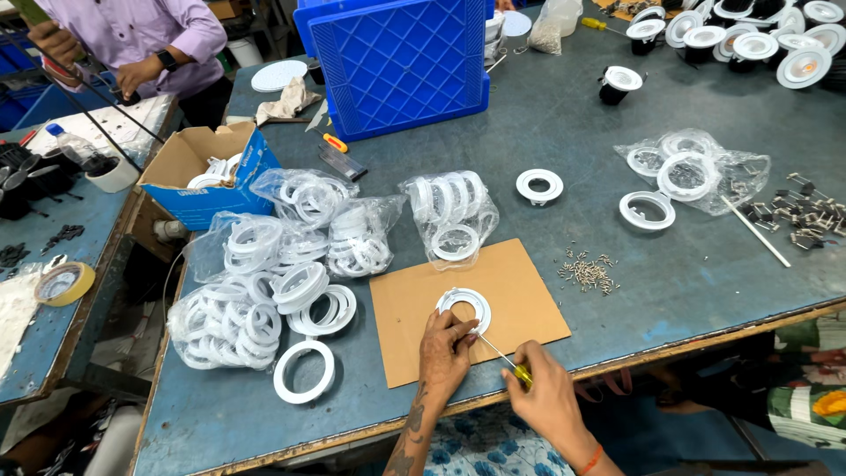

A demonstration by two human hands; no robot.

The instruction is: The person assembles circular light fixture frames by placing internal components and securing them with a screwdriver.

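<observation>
1. A white ring fitting is seen lying flat on a brown cardboard sheet, near the sheet's front middle, on a grey-blue worktable.
2. The left hand is rested on the cardboard, its fingertips pressed against the ring's near-left edge; the fingers are bent together on the ring rather than wrapped round it.
3. A screwdriver with a yellow handle is gripped in the right hand, fingers closed round the handle; the thin shaft is angled up-left, the tip at the ring's lower right rim.
4. Clear bags of white rings are piled left of the cardboard; one loose ring is lying flat in front of the pile.
5. Another bag of rings is stood just behind the cardboard.
6. A heap of small screws is scattered right of the cardboard, apart from it.
7. A single ring is placed further back; a bag with larger rings is seen at the right.
8. A blue crate is stood at the back; an open blue-sided carton is at the table's left corner.
9. Another person in a lilac shirt is seen top left, hands well apart from the work.
</observation>
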